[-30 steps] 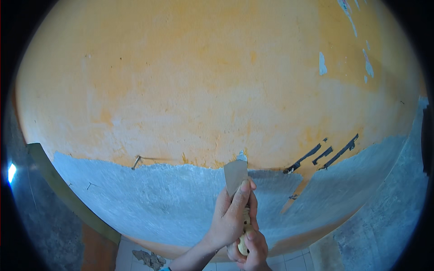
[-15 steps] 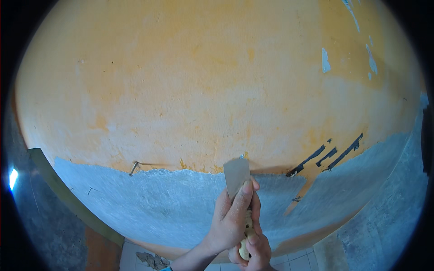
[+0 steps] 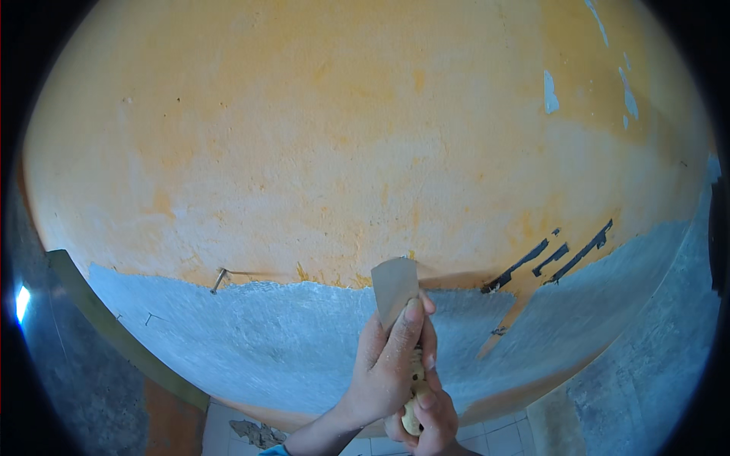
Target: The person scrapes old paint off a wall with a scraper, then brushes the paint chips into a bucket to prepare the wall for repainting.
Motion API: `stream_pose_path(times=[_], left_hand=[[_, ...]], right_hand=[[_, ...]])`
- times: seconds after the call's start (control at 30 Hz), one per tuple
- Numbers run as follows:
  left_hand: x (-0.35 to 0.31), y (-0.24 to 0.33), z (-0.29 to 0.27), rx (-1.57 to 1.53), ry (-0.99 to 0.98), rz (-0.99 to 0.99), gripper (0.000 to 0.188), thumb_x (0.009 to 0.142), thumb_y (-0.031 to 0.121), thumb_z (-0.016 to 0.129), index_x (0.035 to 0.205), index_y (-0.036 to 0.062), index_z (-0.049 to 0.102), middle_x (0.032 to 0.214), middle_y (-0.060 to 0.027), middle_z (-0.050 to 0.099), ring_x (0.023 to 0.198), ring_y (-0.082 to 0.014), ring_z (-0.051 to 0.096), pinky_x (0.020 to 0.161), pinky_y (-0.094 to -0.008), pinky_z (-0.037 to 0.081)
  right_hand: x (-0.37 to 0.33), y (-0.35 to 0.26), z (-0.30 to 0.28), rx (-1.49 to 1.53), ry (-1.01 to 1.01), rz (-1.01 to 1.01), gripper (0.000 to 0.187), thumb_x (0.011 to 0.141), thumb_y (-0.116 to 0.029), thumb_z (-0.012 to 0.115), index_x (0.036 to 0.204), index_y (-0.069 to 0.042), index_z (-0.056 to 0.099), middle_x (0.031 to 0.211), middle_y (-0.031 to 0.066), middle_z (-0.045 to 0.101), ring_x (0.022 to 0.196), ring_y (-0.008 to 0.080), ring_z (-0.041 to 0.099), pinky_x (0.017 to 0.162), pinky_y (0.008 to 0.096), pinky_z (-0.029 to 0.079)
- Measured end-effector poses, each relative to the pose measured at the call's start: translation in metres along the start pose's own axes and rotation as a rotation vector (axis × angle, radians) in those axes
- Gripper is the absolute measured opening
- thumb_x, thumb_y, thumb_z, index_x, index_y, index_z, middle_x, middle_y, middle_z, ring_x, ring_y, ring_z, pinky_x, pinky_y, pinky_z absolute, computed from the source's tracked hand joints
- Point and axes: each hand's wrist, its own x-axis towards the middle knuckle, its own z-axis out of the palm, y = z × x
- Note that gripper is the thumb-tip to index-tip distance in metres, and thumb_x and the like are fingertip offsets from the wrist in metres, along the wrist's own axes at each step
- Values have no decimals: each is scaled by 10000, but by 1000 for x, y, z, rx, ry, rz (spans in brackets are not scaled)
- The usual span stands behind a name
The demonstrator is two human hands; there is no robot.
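Observation:
A paint scraper [image 3: 395, 290] with a broad, flat metal blade and a pale handle is held upright by both hands against the wall. My left hand [image 3: 386, 370] is closed around it where blade meets handle, thumb laid along the blade's lower part. Lower down, my right hand [image 3: 433, 420] grips the end of the handle. The blade's top edge lies at the ragged border between the orange paint [image 3: 304, 167] and the bare grey plaster [image 3: 281, 334]. Whether the edge presses on the wall, I cannot tell.
A nail [image 3: 220, 280] sticks out of the wall left of the scraper. Dark scraped streaks [image 3: 525, 266] mark the paint on the right. Below are floor tiles [image 3: 498, 441] with a pile of paint flakes [image 3: 257, 434]. An olive-green strip [image 3: 125, 334] edges the wall at left.
The scraper blade and both hands have shifted only slightly in the picture, the blade a little up and left. The wall marks shifted a little too. Both hands keep their grip.

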Motion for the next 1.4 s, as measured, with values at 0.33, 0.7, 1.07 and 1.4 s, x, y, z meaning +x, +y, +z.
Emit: stream_pose_path(times=[0.33, 0.7, 1.07, 1.4], left_hand=[[4, 0, 0, 37, -18, 35, 237, 1021, 287, 366, 1045, 67, 452, 597, -39, 498, 431, -91, 482, 419, -211, 408], [5, -11, -8, -61, -26, -14, 241, 1023, 295, 356, 1047, 76, 453, 614, -33, 506, 437, -100, 496, 427, -221, 424], [-7, -52, -33, -88, -167, -41, 225, 1018, 272, 351, 1055, 73, 449, 642, -43, 502, 657, -143, 567, 811, -376, 502], [8, -36, -24, -352, -327, -87, 284, 1010, 351, 335, 966, 75, 389, 553, -36, 413, 400, -161, 469, 461, -293, 457]], right_hand=[[0, -5, 0, -14, 35, -27, 748, 962, -383, 365, 1502, -75, -50, 1354, 93, 408, 568, 17, 366, 484, 170, 292], [1, 4, -2, -89, 13, -97, 612, 994, -426, 360, 1456, -43, 237, 569, -44, 366, 454, 50, 291, 420, 211, 254], [-8, 17, -9, -577, 233, -335, 420, 970, -389, 439, 1127, -1, 405, 552, 40, 451, 372, 91, 338, 385, 226, 312], [-14, -11, -18, -16, -35, 166, 253, 992, -238, 428, 1015, 13, 454, 571, 75, 495, 397, 82, 409, 373, 207, 318]])
